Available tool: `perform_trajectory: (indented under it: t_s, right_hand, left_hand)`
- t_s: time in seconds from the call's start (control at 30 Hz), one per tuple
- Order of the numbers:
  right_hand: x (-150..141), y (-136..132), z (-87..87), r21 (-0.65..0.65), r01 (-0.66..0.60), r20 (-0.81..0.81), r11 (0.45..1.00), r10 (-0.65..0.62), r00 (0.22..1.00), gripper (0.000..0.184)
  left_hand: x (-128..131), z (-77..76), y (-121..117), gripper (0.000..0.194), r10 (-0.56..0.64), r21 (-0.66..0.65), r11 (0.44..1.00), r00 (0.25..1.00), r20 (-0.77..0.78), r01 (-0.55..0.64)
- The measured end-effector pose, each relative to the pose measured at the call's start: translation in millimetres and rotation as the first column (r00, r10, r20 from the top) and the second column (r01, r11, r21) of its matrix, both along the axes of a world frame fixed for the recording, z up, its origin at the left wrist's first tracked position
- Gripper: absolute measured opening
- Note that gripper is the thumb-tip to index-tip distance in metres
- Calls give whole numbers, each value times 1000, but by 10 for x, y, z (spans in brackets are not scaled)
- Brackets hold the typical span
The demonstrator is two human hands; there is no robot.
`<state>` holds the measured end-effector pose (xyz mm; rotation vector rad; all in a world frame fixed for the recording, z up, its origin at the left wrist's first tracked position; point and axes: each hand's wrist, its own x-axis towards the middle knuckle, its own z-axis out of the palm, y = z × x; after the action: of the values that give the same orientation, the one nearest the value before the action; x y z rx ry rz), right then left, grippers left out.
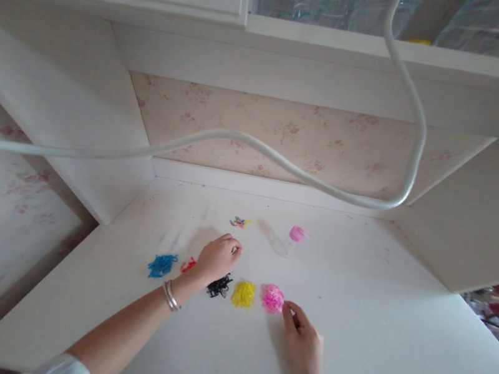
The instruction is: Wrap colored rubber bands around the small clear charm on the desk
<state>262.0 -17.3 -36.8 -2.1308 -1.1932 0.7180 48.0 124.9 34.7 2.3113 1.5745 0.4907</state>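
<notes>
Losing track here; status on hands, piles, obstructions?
Right hand at edge of pink pile. Left hand curled, contents unclear, partly hiding red pile and black pile. White cable crosses view, clear of piles.

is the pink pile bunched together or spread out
Bunched together: the pink pile sits as one compact heap on the white tabletop, with the right hand at its edge.

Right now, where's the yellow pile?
In the head view, the yellow pile sits between the black pile on its left and the pink pile on its right.
</notes>
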Motion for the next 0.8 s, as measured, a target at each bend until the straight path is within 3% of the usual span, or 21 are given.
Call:
perform_trajectory:
  t_s: [0.13, 0.27, 0.53, 0.67, 0.8]
  right_hand:
    - [-1, -11, -15, 12, -7, 5, 1000, 7, 1000, 42]
    - [-18, -21, 9, 7, -12, 17, 1000, 12, 1000, 41]
    - [-32, -24, 26, 38, -2, 17, 999, 1, 1000, 44]
    - [-37, -26, 19, 43, 10, 1, 999, -10, 1000, 45]
    - [-8, -55, 3, 71, 63, -75, 996, -57, 996, 48]
  left_hand:
    - [24, -27, -483, 24, -7, -9, 1000, 1000, 22, 7]
    - [94, -108, -772, 25, 35, -20, 999, 999, 3, -35]
    - [84, -154, -888, 31, -4, -44, 999, 1000, -13, 3]
    - [-97, -131, -928, 31, 13, -27, 1000, 992, 122, -10]
    - [-471, -203, -1076, 34, 84, -41, 996, 948, 307, -75]
